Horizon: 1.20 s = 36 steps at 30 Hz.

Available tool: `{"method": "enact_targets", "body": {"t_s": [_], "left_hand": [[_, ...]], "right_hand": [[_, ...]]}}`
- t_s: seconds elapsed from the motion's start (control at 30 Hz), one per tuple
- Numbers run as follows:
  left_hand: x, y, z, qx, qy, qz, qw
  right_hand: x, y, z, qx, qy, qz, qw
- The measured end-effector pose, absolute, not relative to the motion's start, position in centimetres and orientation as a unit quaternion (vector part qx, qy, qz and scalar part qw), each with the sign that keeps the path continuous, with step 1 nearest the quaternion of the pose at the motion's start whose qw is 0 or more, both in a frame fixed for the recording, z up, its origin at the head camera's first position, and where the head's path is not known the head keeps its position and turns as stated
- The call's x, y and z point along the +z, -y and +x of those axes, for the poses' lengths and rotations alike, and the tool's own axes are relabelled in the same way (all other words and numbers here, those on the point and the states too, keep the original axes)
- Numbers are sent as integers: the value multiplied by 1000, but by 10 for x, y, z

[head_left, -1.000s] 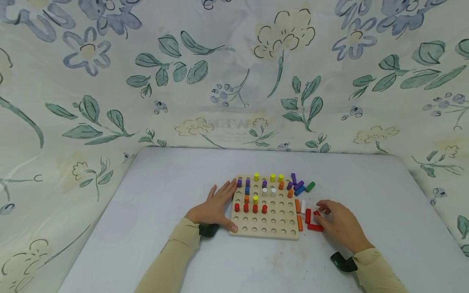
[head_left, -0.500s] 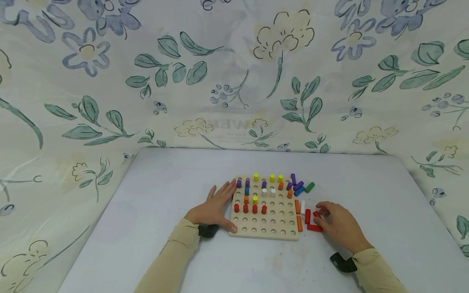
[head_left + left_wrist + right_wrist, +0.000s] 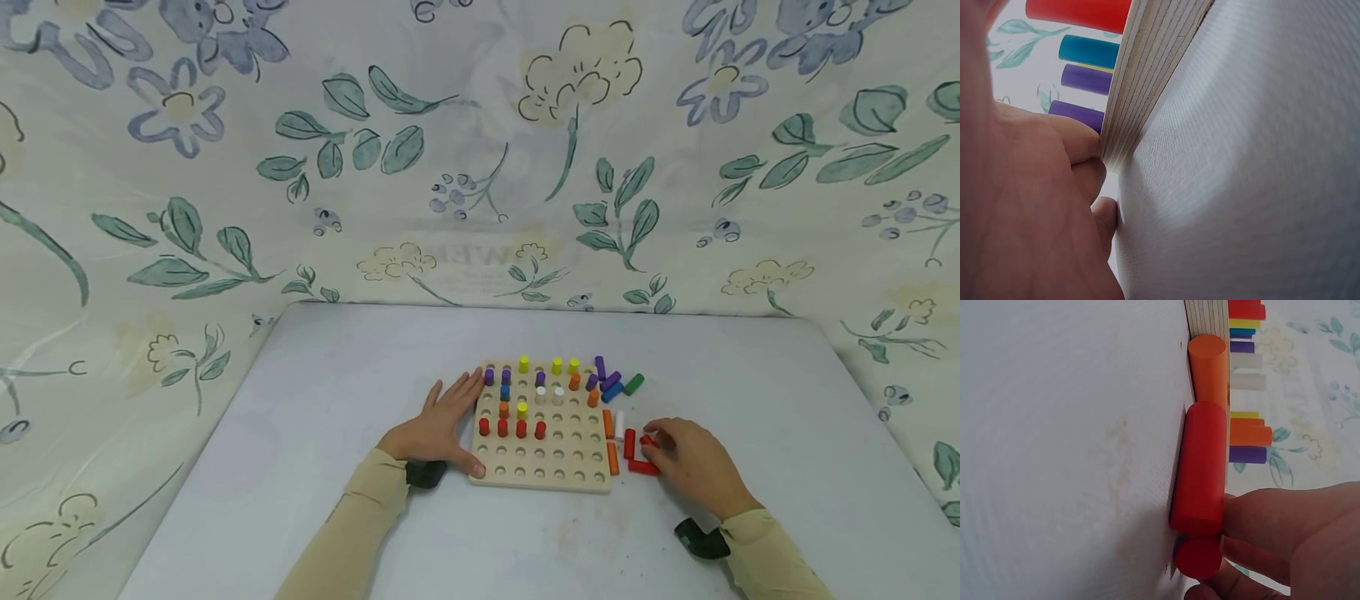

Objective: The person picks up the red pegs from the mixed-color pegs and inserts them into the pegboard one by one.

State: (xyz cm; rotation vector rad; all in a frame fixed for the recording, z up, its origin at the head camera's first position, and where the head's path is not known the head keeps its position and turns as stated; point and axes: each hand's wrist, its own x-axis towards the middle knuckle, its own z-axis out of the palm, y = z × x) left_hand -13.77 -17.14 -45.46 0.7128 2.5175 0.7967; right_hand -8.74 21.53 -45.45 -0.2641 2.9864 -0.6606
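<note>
Right of centre in the head view, the right hand (image 3: 693, 462) pinches a red peg (image 3: 649, 440) low over the desk (image 3: 375, 350); thumb and fingers look narrow about it, the grip small and snug. Two loose red pegs (image 3: 643, 468) lie just beside, one pointing at the hand, one alongside the white peg (image 3: 619, 425). Pegboard (image 3: 540, 483) at frame centre; left hand (image 3: 435, 429) spread wide along its left edge, thumb at the lower left corner, holding no peg. Four upright red pegs (image 3: 521, 428) stand in one row from the left, bare holes to their right. Step in hand, by my reading: collecting a peg from the loose group. Next move seems to call for a clean lift, without nudging the neighbours, and a firm pinch near one end.
</note>
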Motion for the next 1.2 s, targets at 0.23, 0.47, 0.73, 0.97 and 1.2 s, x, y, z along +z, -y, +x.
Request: {"method": "enact_targets", "body": {"t_s": [0.23,0.47,0.73,0.97,1.2], "left_hand": [[-456,173,-138,287,-901,256,203],[-457,172,-137,294,-898,260,198],[-458,172,-137,290,-900,261,195],[-458,171,-138,287,-902,257,196],[-458,171,-138,287,-901,257,198]], "right_hand": [[-454,-215,-87,-216,-972,-93,30],[-457,-216,-86,-213,-972,-102,8],[-456,-215,-84,-213,-971,-107,-13],[-453,-214,-84,-219,-969,-109,-31],[-450,-212,-83,-226,-967,-114,-43]]}}
